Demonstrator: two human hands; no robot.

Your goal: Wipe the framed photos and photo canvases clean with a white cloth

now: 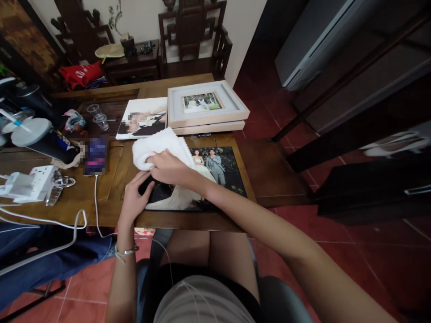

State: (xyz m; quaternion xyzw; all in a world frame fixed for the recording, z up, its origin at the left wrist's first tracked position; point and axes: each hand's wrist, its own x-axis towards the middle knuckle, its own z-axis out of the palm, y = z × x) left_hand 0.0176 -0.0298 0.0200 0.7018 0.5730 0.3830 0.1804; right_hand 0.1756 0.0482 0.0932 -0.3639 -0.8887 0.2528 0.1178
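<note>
A large wedding photo panel (215, 168) with a dark background lies flat near the table's front edge. My right hand (168, 167) is closed on a white cloth (161, 146), bunched at its lower left and spread over the panel's upper left part. The cloth hides that corner of the picture. At the panel's left edge rests my left hand (136, 195), its thumb apart from the fingers and its fingertips close to the cloth. Nothing is held in the left hand.
Behind the panel lie a white-edged photo print (143, 117) and stacked pale frames (208, 107). To the left are a phone (96, 154) on a cable, a power strip (33, 184), a lidded black cup (47, 139) and small clear cups (100, 120). Someone's blue-clad leg (67, 251) shows lower left.
</note>
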